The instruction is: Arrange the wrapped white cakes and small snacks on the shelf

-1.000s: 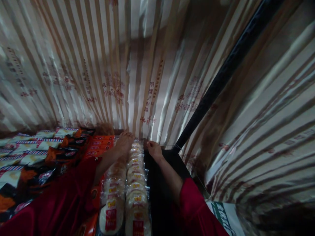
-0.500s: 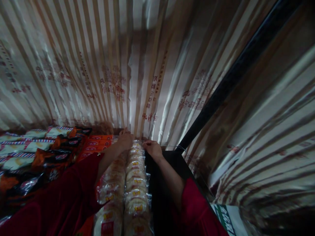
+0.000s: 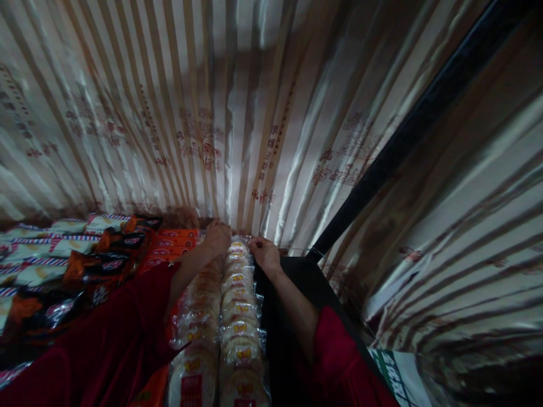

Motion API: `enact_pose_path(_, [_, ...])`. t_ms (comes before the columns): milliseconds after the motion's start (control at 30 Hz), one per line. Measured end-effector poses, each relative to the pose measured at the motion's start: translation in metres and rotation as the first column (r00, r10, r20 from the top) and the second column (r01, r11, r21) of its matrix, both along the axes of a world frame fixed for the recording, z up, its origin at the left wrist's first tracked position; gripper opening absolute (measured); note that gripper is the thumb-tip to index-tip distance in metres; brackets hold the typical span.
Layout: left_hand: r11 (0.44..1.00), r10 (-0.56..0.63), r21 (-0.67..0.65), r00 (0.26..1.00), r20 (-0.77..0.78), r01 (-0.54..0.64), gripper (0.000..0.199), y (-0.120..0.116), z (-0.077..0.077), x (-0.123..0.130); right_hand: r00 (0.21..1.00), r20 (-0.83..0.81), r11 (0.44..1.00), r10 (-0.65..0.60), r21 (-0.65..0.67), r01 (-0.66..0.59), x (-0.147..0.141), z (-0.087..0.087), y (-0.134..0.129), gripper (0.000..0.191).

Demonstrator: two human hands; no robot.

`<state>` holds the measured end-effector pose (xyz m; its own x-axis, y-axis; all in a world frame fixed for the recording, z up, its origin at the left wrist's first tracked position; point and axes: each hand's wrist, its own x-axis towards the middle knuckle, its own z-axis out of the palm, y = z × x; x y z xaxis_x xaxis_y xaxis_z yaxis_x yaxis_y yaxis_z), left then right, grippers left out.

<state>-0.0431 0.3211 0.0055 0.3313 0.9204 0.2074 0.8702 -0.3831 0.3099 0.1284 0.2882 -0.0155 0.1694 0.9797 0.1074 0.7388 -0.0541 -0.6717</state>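
Clear-wrapped round flat cakes with yellow and red labels stand in two overlapping rows. At the far end of the right-hand row, my left hand point(image 3: 219, 236) and my right hand point(image 3: 265, 252) are on either side of the last wrapped cake point(image 3: 238, 244). Fingers of both hands are closed in a pinch at the wrapper's edges; the exact contact is dim and partly hidden. Beneath my left forearm runs the other row of wrapped cakes point(image 3: 205, 297). A large cake packet with a red label point(image 3: 193, 379) lies at its near end.
Orange packets point(image 3: 172, 243), orange-and-black bags point(image 3: 95, 268) and white striped packets point(image 3: 72, 246) fill the left. A striped, printed curtain point(image 3: 203, 135) hangs behind. A black pole point(image 3: 373, 169) slants at the right, by a black surface point(image 3: 303, 277). A green-and-white bag point(image 3: 403, 376) sits lower right.
The view has shifted slightly, so the goods appear a little further right. Both hands stay at the far end of the row, with my fingers still pinched around the last packet.
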Motion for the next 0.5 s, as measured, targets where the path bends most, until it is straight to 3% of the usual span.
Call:
enact_pose_path(133, [1.0,0.022,0.018,0.999,-0.04,-0.022,0.018,-0.002,0.001,0.001,0.999,-0.026,0.997,0.021,0.072,-0.019,0.004,-0.005,-0.009,0.018])
enact_pose_path(267, [0.998,0.051,0.043,0.997,-0.064,-0.049,0.018,-0.001,0.0,0.003,0.972,-0.195,0.99,0.131,0.085,-0.116,0.012,-0.017,-0.012,0.02])
enact_pose_path(500, [0.996,0.039,0.084,0.996,-0.08,-0.032,0.02,-0.007,0.003,0.006,0.787,-0.571,0.968,0.232,0.056,-0.245,0.018,-0.017,-0.004,0.035])
